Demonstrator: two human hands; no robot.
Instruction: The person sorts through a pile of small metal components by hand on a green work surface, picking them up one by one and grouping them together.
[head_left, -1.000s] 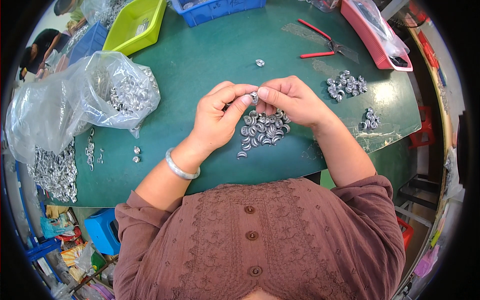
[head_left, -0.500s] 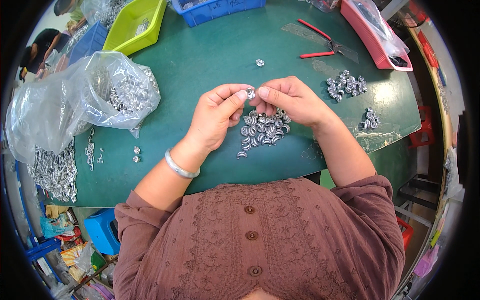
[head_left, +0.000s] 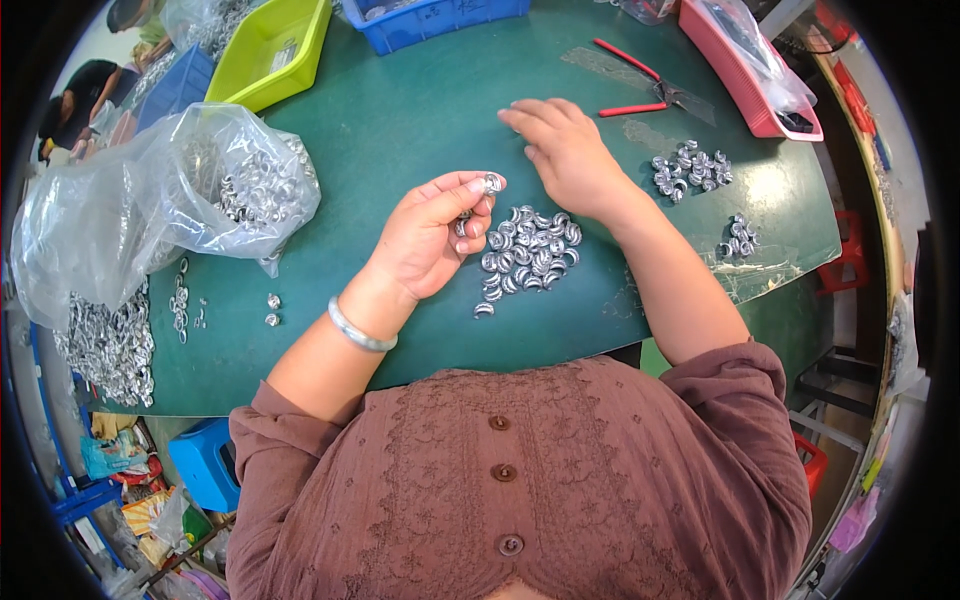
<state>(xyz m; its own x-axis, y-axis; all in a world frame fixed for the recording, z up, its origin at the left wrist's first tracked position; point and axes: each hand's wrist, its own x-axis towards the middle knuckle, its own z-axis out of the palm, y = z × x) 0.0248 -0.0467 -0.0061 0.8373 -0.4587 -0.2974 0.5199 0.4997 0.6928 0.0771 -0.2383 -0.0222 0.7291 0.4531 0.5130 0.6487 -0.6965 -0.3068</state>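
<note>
My left hand pinches a small shiny silver metal piece between thumb and forefinger. More silver pieces show in its curled fingers. Farther forward, my right hand reaches over the green table, fingers stretched out and thumb apart. Nothing shows in its grasp, though the underside of the fingers is hidden. Just nearer to me than the hands lies a pile of curved, ribbed silver pieces.
Two smaller clusters of silver pieces lie right. Red-handled pliers and a pink basket sit at far right. Left stand a clear bag of metal parts, a heap of chain links and a lime-green bin.
My hands have parted. The right one moved forward and now covers the spot where a lone silver piece lay; that piece is out of sight. The left still holds its piece.
</note>
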